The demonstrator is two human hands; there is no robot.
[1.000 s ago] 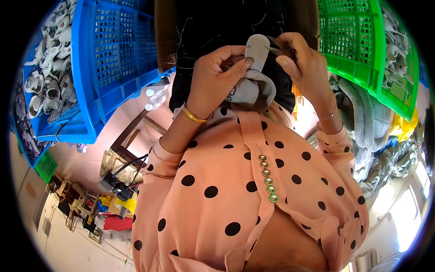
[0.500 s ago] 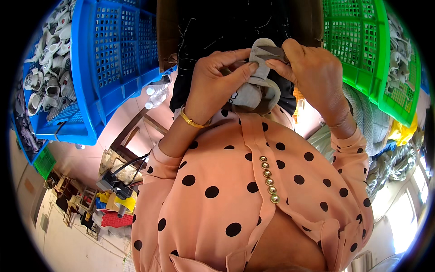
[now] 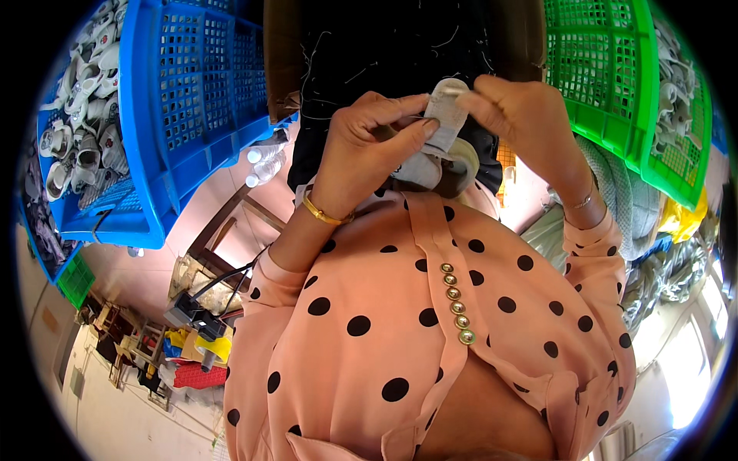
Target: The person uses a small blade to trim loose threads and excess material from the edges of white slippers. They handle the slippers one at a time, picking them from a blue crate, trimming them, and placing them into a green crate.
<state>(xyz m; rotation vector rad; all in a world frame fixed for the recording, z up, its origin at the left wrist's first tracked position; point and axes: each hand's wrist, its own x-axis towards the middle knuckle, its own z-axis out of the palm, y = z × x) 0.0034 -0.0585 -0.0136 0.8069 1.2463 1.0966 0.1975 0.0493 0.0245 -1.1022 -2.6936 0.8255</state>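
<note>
My left hand (image 3: pixel 361 142) pinches a small grey-white fabric shoe (image 3: pixel 446 115) between thumb and fingers, one narrow flap of it standing up. Its rounded body and pale opening hang below, against my lap. Close by on the right, my right hand (image 3: pixel 530 115) is closed, with its fingertips at the flap's upper edge and smeared by motion. The dark metal thread snips it held half a second ago are hidden now behind the curled fingers.
A blue plastic crate (image 3: pixel 146 154) of small pale shoes (image 3: pixel 84 146) stands on the left. On the right is a green crate (image 3: pixel 607 115) with similar pieces. Loose threads lie on the black cloth (image 3: pixel 392 54) ahead. Clear plastic bottles (image 3: pixel 265 165) lie beside the blue crate.
The snips' blades, which lay across the flap, have gone out of sight. My right hand has turned and curled closer. The flap has tilted right and dropped slightly.
</note>
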